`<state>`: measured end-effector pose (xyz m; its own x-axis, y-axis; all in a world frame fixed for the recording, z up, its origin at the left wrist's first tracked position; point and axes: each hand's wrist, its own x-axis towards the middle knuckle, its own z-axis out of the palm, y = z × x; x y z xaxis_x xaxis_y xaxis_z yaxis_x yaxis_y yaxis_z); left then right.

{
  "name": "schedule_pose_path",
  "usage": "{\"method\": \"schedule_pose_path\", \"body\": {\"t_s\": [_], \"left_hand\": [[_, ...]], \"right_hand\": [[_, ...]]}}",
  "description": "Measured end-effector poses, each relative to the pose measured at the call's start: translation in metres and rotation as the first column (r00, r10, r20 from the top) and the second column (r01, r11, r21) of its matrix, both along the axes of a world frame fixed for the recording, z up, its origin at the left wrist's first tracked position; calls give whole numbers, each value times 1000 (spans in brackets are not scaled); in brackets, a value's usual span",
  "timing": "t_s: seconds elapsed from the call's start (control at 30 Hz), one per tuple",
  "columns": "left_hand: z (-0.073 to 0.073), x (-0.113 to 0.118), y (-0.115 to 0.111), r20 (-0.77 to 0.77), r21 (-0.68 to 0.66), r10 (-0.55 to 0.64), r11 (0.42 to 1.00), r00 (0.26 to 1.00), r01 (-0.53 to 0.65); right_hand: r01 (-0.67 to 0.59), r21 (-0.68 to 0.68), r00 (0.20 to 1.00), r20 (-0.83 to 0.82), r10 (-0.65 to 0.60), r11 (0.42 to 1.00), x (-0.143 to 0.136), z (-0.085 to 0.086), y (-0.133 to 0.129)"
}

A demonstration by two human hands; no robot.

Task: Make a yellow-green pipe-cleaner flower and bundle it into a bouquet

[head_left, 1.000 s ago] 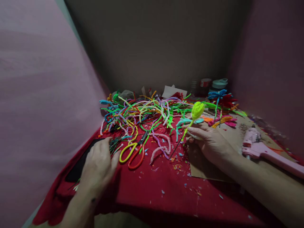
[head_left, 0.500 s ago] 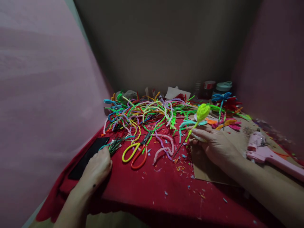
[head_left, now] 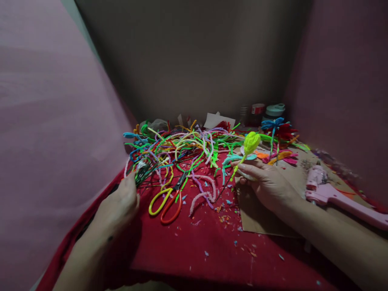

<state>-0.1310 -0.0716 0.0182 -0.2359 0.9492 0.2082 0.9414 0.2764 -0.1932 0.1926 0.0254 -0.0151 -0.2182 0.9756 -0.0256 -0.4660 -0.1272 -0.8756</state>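
In my right hand [head_left: 266,182] is a yellow-green pipe-cleaner flower [head_left: 251,142], pinched by its stem with the bud upward. Its dark wire end slants down to the left, over the cloth. My left hand [head_left: 125,196] is closed around a bundle of thin dark green wires [head_left: 147,171], raised a little above the table's left side. Between the hands lie scissors [head_left: 172,202] with one yellow and one red handle loop, blades pointing away. A pink pipe cleaner [head_left: 201,196] curls beside them.
A tangled heap of coloured pipe cleaners [head_left: 182,141] spreads along the back. At right, a pink glue gun [head_left: 327,192] rests near brown cardboard [head_left: 263,222]. Finished-looking blue petals [head_left: 275,123] stand behind. Small fuzz scraps dot the red cloth [head_left: 169,254]. A lidded bottle [head_left: 275,110] stands at the back.
My left hand has lifted the bundle of wires up from beside the dark flat object, which it now mostly covers. My right hand keeps its hold on the flower. The view has shifted slightly.
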Motion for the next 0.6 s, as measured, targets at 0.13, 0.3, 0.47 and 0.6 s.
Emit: {"method": "schedule_pose_path", "body": {"t_s": [0.13,0.3,0.47,0.6], "left_hand": [[10,28,43,-36,19,-237,971,971,238],[17,63,88,-73,-27,-397,918,915,396],[5,84,116,-77,-106,-520,853,851,512],[-12,78,130,-46,-161,-645,759,763,631]], "right_hand": [[-10,-1,1000,-15,10,1000,0,0,0],[11,16,1000,-12,-10,1000,1,-3,3],[-15,19,1000,-3,15,1000,1,-6,6],[-7,5,1000,-6,7,1000,1,-6,6]]}}
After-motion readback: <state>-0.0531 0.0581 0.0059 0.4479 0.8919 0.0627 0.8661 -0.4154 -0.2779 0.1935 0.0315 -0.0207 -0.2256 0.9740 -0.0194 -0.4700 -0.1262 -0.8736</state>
